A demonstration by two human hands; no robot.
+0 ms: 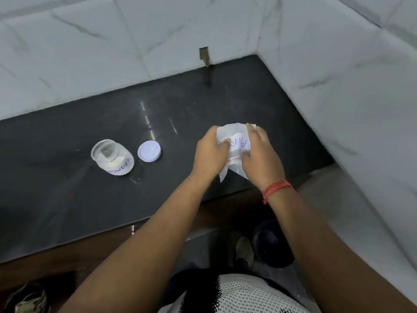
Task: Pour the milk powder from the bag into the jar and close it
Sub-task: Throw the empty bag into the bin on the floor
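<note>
Our fingers come first. The fingers of our left hand (pixel 211 152) curl around the left side of the bag (pixel 235 145), and the fingers of our right hand (pixel 260 154) pinch its right side. So both hands grip the little plastic bag between them, near the right end of the black counter (pixel 67 199). A thin red zip line runs across the bag, and blue writing shows on its label. We cannot tell if the zip is open or closed.

Off to the left, well apart from the bag, the jar (pixel 112 157) stands on the counter with no top on. It has some white powder at the bottom. Its white lid (pixel 149 151) lies flat just to the right of it.

We think the step now is getting the bag ready to tip. To do it well, we should pull the zip open all the way. Then we carry the bag over to the jar and hold one corner right above the round mouth. We tip slowly, so the powder slides in and does not puff out or spill on the counter. A hand on the jar would keep it from falling over.
</note>
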